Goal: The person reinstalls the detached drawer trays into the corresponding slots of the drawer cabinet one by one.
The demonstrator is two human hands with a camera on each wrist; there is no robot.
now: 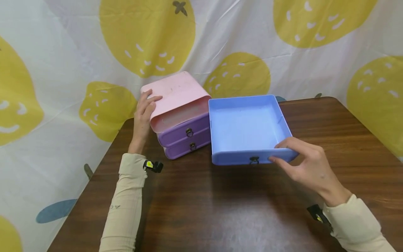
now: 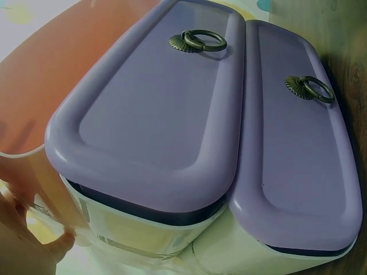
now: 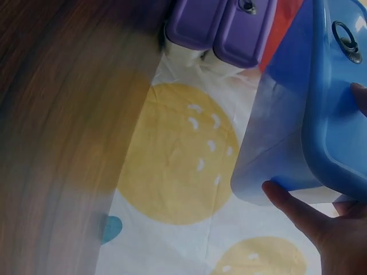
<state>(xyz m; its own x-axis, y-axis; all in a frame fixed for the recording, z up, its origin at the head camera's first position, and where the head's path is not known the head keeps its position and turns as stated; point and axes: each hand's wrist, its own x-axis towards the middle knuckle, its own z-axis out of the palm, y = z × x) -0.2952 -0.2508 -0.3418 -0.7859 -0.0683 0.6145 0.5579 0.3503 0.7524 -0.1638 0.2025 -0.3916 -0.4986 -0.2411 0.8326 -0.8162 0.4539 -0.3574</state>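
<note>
My right hand (image 1: 310, 171) pinches the front right corner of a blue drawer (image 1: 233, 158), thumb on the front panel and fingers over the rim. The drawer hangs above the table, its bare inside showing; a ring pull (image 1: 254, 160) sits on its front. On the left stands a small drawer unit with a pink top casing (image 1: 176, 89), whose front slot gapes. Two purple drawers (image 1: 182, 131) with bronze ring pulls (image 2: 206, 41) are in place below it. My left hand (image 1: 145, 113) rests on the casing's left edge, fingers extended over its top.
The dark wooden table (image 1: 245, 217) runs beneath everything. Behind it hangs a white cloth (image 1: 72, 42) with yellow lemon prints, close to the back of the drawer unit. Small black cameras (image 1: 153, 166) are strapped at both wrists.
</note>
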